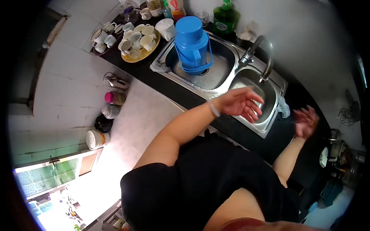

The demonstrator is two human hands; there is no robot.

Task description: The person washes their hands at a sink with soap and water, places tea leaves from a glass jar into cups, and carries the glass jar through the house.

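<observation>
My left hand (241, 104), with a band at its wrist, hovers over the near edge of the smaller right sink basin (271, 90), fingers apart and nothing in them. To the right of the sink, my right hand (305, 122) is raised above the dark counter, its fingers spread, slightly blurred and empty. A curved metal faucet (273, 54) arches over the small basin. In the larger left basin stands a big blue jug (193, 48) with a blue lid and handle. A clear plastic bag (284, 107) lies at the sink's right edge, between my hands.
Left of the sink, a yellow tray (133, 59) holds several cups beside a white mug (165, 29). A green soap bottle (225, 19) stands behind the sink. Jars and a white bucket (95, 139) line the left wall's floor. Utensils and containers crowd the far right.
</observation>
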